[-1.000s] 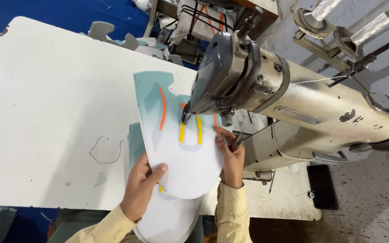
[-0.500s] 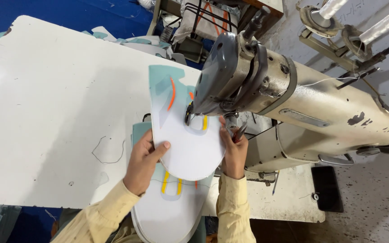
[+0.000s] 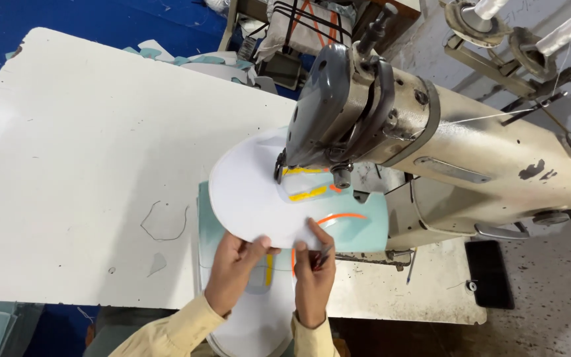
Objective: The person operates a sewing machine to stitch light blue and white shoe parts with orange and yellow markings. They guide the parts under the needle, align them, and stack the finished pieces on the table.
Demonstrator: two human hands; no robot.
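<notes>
Since half a second ago we are seeing the white rounded fabric panel (image 3: 252, 198) swung round under the head of the beige industrial sewing machine (image 3: 431, 139): its pale teal end with the orange curved stripe (image 3: 338, 218), which was pointing away from us on the machine's left, is now lying toward our right, below the machine arm. Our hands have shifted with it, coming closer together at the panel's near edge.

Our left hand (image 3: 232, 271) is gripping that near edge, thumb on top and fingers curled beneath, closed on the panel. Our right hand (image 3: 313, 277) is pressing down on the panel just beside the left, its fingers bent; something small and dark is showing under them, but we cannot tell what it is.

Yellow stitched bands (image 3: 306, 193) are sitting right under the machine's needle area. A second teal and white panel (image 3: 259, 304) is lying beneath, nearer to us than the machine. Left of the machine, the white tabletop (image 3: 87, 165) is carrying everything.
</notes>
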